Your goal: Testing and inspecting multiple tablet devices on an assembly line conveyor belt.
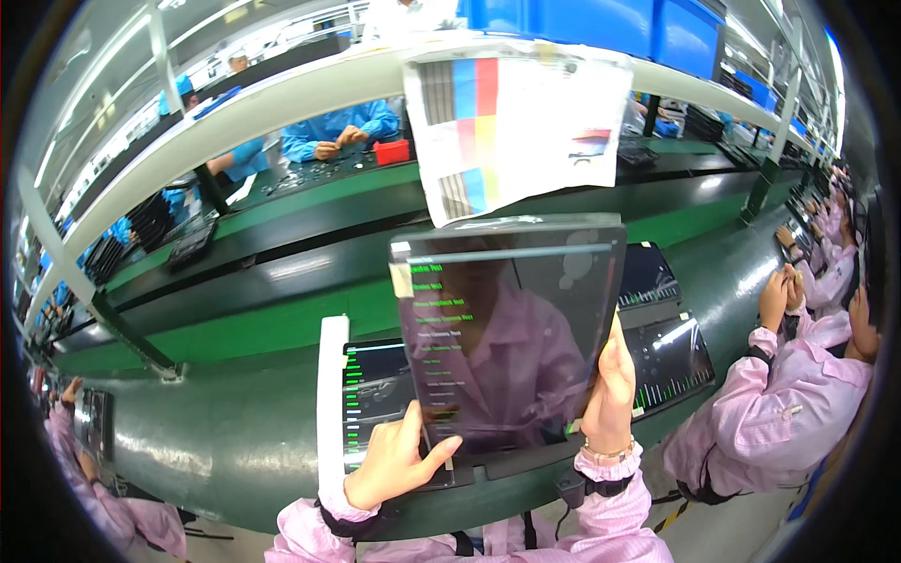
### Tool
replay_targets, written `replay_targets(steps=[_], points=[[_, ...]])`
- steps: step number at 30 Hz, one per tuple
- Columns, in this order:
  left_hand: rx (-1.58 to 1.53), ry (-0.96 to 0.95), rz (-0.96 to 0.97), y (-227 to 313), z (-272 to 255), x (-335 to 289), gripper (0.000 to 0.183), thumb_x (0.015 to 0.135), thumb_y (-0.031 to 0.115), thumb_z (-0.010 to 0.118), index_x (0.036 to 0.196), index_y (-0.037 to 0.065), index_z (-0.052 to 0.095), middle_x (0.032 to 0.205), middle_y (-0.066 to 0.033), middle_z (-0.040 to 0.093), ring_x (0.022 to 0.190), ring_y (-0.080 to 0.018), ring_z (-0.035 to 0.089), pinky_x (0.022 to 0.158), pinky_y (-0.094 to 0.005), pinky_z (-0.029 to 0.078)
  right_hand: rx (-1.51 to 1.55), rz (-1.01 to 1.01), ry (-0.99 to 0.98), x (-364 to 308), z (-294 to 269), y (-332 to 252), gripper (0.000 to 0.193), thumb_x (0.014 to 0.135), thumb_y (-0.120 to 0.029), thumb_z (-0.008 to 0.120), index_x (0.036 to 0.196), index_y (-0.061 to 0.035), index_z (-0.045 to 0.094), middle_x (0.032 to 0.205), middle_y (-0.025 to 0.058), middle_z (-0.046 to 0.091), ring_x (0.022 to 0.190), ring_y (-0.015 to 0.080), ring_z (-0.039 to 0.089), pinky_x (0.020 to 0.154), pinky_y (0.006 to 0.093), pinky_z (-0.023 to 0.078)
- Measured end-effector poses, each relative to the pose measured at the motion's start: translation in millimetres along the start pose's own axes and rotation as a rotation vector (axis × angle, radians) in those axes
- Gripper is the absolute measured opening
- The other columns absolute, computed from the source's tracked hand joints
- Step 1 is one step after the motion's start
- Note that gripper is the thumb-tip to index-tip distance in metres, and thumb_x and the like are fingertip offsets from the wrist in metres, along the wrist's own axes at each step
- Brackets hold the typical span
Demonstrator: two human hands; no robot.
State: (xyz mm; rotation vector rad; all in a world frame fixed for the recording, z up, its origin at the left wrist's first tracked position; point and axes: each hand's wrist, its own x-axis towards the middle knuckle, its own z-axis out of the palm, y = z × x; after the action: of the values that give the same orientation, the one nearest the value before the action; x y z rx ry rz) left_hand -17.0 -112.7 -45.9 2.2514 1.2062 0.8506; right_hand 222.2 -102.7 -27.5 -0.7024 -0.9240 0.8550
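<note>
A tablet [526, 357] with a dark, glossy screen is tilted up in front of me above the bench. Rows of small green and white text run down its left side, and a pink sleeve is mirrored in it. My right hand [612, 389] grips its right edge low down, with the fingers partly hidden. At the lower left corner, my left hand [399, 460] has its thumb across the front and a finger along the edge. Partly covered by the raised tablet, another tablet [371, 403] with a list on its screen lies beside a white strip [333, 403].
Two more tablets, a near one [671, 361] and a far one [648, 277], lie at the right on the green bench [235, 422]. A printed sheet [554, 141] with colour bars hangs ahead. A co-worker [770, 413] sits close on my right. Across the line is a red bin [392, 152].
</note>
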Motion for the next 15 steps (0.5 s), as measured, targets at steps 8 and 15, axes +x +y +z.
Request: replay_targets(steps=[8,15], points=[[-0.621,0.258,-0.262,-12.4,15.1,17.6,0.027,0.096,0.025,0.048,0.108,0.002,0.057,0.067,-0.0001,0.053,0.059,-0.0039,0.040,0.053,-0.0234,0.036,0.034,0.334,-0.028,-34.3,-14.3,15.2,0.038,0.095,-0.021,0.048,0.121,0.0058,0.051,0.116,0.0091,0.058,0.106,0.0166,0.054,0.094,0.0279,0.039],[-0.716,0.121,-0.364,-22.1,15.6,15.4,0.033,0.098,0.030,0.044,0.103,0.000,0.059,0.066,-0.0060,0.061,0.059,-0.0100,0.058,0.055,-0.0247,0.046,0.046,0.455,-0.011,-39.6,-40.9,26.1,0.031,0.097,-0.020,0.045,0.116,0.0028,0.055,0.112,0.0066,0.060,0.102,0.0122,0.055,0.089,0.0257,0.042]])
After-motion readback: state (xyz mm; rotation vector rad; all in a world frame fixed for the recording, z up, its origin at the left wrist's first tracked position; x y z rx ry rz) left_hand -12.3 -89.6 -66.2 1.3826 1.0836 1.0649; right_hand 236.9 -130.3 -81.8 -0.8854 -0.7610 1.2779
